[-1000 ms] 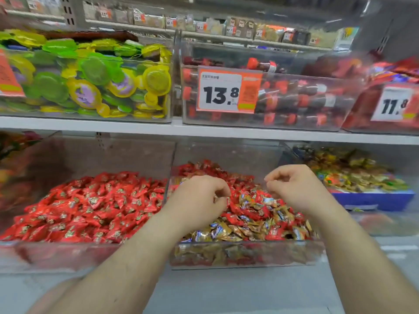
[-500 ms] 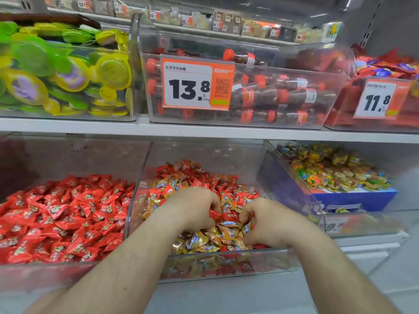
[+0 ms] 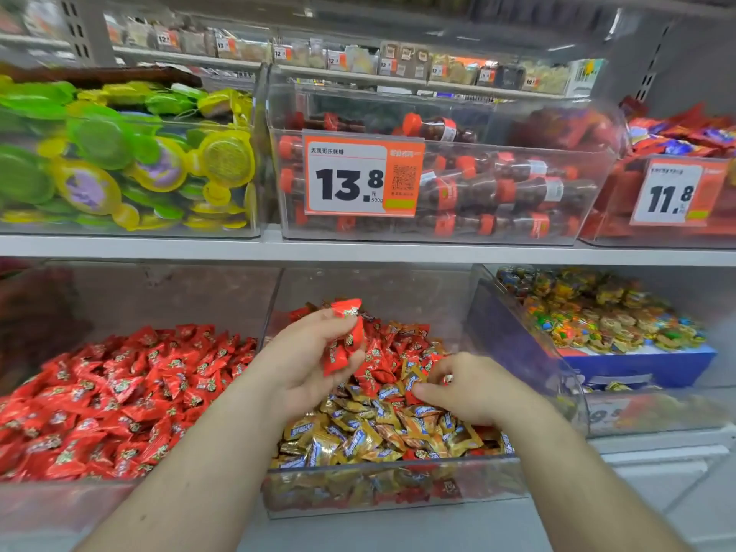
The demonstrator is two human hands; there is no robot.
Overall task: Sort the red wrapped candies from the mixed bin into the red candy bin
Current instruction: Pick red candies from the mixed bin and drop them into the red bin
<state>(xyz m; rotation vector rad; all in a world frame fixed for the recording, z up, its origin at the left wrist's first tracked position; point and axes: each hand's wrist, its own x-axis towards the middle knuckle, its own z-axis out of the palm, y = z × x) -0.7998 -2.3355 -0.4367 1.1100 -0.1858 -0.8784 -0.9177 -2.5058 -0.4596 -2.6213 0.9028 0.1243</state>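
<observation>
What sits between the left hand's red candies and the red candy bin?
Head view: only the clear divider wall separates the left hand, holding red candies, from the red candy bin.

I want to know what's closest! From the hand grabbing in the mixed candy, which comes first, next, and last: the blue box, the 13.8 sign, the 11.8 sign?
Counting from the right hand in the head view:
1. Blue box, just to its right on the same lower shelf.
2. 13.8 sign, above it on the upper shelf's middle bin.
3. 11.8 sign, up at the far right.
</observation>
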